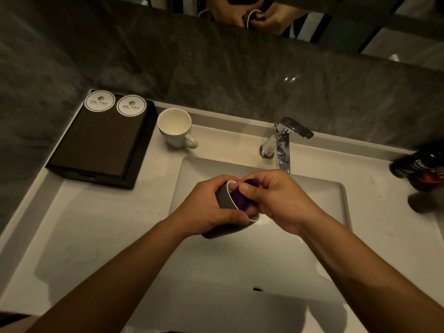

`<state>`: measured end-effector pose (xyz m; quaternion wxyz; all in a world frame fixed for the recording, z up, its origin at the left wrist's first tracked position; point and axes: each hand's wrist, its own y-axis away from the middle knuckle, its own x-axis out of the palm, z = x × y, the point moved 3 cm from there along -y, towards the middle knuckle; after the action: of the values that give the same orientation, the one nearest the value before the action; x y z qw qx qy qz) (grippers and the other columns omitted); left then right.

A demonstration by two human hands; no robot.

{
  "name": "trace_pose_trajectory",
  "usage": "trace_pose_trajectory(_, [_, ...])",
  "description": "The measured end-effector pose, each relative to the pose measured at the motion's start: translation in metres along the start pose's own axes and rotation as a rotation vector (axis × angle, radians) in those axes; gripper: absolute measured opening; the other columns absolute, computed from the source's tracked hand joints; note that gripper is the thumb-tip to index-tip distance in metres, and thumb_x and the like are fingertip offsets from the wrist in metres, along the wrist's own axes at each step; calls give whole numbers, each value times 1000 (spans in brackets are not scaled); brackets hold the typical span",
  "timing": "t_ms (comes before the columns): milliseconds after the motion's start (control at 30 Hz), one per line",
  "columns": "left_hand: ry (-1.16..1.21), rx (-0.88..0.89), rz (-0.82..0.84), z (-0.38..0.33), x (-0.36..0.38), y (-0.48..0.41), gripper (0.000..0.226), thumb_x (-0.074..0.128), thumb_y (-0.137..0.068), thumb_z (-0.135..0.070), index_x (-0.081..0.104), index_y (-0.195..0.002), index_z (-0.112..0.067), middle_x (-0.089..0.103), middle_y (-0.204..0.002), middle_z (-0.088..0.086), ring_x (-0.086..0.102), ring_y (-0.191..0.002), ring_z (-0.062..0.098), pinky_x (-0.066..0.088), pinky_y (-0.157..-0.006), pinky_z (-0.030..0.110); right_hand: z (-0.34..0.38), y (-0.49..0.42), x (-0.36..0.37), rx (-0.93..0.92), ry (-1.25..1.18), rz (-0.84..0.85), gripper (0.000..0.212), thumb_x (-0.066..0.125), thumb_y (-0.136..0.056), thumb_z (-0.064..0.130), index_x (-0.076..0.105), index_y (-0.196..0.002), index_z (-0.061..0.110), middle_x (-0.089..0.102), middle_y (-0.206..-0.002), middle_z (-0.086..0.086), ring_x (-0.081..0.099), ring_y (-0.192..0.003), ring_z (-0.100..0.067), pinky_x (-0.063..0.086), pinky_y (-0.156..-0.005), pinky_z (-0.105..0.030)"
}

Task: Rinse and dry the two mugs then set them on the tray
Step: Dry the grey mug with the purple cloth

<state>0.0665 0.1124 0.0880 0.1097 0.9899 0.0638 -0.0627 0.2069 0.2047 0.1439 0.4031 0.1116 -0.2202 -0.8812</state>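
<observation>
Over the sink basin (300,248), my left hand (204,207) grips a grey mug (224,198) with a white inside, tilted on its side with the mouth toward the right. My right hand (274,200) pushes a purple cloth (242,198) into the mug's mouth. A white mug (175,128) stands upright on the counter behind the basin, handle pointing right, just right of the dark tray (101,145). The tray holds two round white coasters (115,104) at its back end.
A chrome tap (283,143) stands at the back of the basin; no water is seen running. A dark bottle (420,169) lies on the counter at the far right. A dark stone wall and a mirror edge rise behind the counter.
</observation>
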Motion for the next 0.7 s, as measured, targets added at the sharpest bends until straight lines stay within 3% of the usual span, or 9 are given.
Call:
trace_pose_trajectory(100, [-22,5,-30,2,-3,-3,76,90,-45,-59,62,-115,-46,71,-107,-17,68,-100,5,62,-82,28,-5,-3,6,110,-311,-78,15,57,-100,0,71,-97,-5,70,-88,-21,72,-68,-20,60,-57,-25])
trace_pose_trajectory(167, [-14,9,-48,3,-8,-5,74,89,-47,-61,60,-114,-48,70,-108,-22,67,-100,0,61,-79,22,-6,-5,4,143,-520,-157,15,58,-101,4,69,-104,-5,72,-97,-22,75,-80,-23,63,-62,-26])
trace_pose_trajectory(267, [68,-13,-106,9,-15,-7,72,85,-53,-64,62,-117,-41,72,-111,-10,70,-100,6,61,-79,26,-2,-7,-6,28,-663,-234,17,55,-103,7,66,-109,-4,74,-101,-21,75,-90,-25,65,-74,-32])
trace_pose_trajectory(367, [273,-90,-249,21,-17,-5,83,83,-52,-77,67,-117,-28,74,-115,7,72,-104,23,61,-84,40,13,-3,-22,-196,-593,-335,17,51,-105,10,66,-104,2,74,-88,-11,74,-81,-17,61,-72,-29])
trace_pose_trajectory(467, [529,-255,-437,31,-18,-1,82,80,-56,-82,70,-112,-23,78,-106,9,71,-106,41,62,-83,50,29,9,-39,-414,-484,-474,12,56,-104,20,65,-105,13,73,-87,-5,72,-84,-17,61,-82,-34])
trace_pose_trajectory(500, [618,-298,-479,32,-18,-1,82,78,-56,-81,71,-111,-21,79,-103,9,72,-105,42,62,-80,50,34,15,-43,-456,-407,-522,10,61,-102,27,66,-104,19,74,-84,-2,73,-83,-18,62,-81,-37])
trace_pose_trajectory(600, [894,-363,-549,24,-13,-7,84,75,-54,-76,70,-116,-19,79,-110,12,77,-100,36,63,-78,52,40,19,-34,-499,-153,-664,12,69,-92,40,64,-95,30,72,-70,0,70,-65,-14,60,-59,-33])
trace_pose_trajectory(700, [1071,-343,-512,5,3,-15,84,77,-62,-71,68,-127,-17,76,-122,16,73,-111,38,57,-95,60,33,2,2,-455,-47,-794,23,75,-91,29,53,-86,27,60,-67,1,56,-57,-8,46,-57,-28])
